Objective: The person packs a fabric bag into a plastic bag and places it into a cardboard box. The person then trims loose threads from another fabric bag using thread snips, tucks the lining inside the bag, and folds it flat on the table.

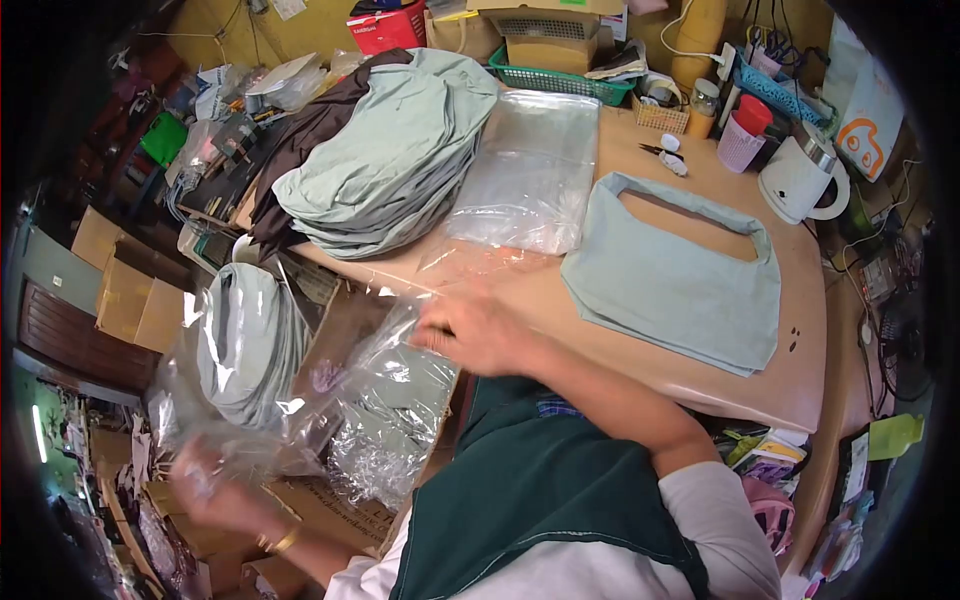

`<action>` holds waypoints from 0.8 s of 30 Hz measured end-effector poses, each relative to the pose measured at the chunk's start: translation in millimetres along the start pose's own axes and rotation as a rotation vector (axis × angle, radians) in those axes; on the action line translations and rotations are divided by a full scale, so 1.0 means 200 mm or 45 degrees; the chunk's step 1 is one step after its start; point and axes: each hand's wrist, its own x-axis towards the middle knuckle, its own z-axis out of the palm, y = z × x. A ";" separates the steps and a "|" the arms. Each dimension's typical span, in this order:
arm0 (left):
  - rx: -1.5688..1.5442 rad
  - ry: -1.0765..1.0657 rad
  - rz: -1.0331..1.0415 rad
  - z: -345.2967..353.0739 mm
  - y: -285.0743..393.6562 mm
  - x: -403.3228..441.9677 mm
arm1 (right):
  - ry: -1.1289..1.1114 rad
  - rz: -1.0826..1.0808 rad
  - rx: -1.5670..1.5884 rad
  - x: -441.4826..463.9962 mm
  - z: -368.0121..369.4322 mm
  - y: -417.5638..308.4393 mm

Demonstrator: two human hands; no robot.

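Note:
A clear plastic bag [300,435] stretches between my two hands, left of my body. My right hand [468,328] is closed on its upper end, over the table's front edge. At the lower left, my left hand [215,488] is blurred by motion; it appears closed on the bag's other end. Behind the film is a stack of grey-green cloth [245,345]; whether it lies inside the bag I cannot tell. Below, plastic-wrapped cloth packets [395,425] fill a cardboard box [345,508]. A grey-green cloth bag [670,275] with a handle loop lies flat on the table [540,350].
A tall pile of grey-green cloth bags [395,160] sits at the back left on dark brown cloth [310,110]. Beside it lie flat clear plastic bags [535,170]. Thread snips [660,152], a lilac cup [740,142] and a white kettle [800,172] stand or lie at the back right.

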 end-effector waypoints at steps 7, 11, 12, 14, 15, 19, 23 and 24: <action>-0.761 -2.161 0.662 0.62 0.68 -0.60 | 0.334 0.430 1.041 -0.35 0.00 0.26; -0.807 -1.275 1.010 0.81 0.91 -0.47 | 0.456 0.408 0.673 -0.68 -0.28 0.21; -0.771 -1.270 1.122 0.91 0.90 -0.48 | 0.507 0.445 0.820 -0.74 -0.34 0.17; -0.752 -1.259 1.233 1.05 0.87 -0.46 | 0.673 0.474 0.582 -0.88 -0.49 0.15; -0.731 -1.804 1.027 1.11 0.86 -0.45 | 0.671 0.592 0.529 -0.99 -0.56 0.22; -0.841 -2.150 0.580 1.14 0.90 -0.55 | 0.854 0.754 -1.221 -1.19 -0.68 0.24; -1.158 -1.921 0.502 1.06 1.06 -0.73 | 1.082 0.356 -0.702 -0.84 -0.53 0.06; -1.186 -1.936 0.462 1.04 1.08 -0.74 | 1.060 0.328 -0.766 -0.81 -0.50 0.08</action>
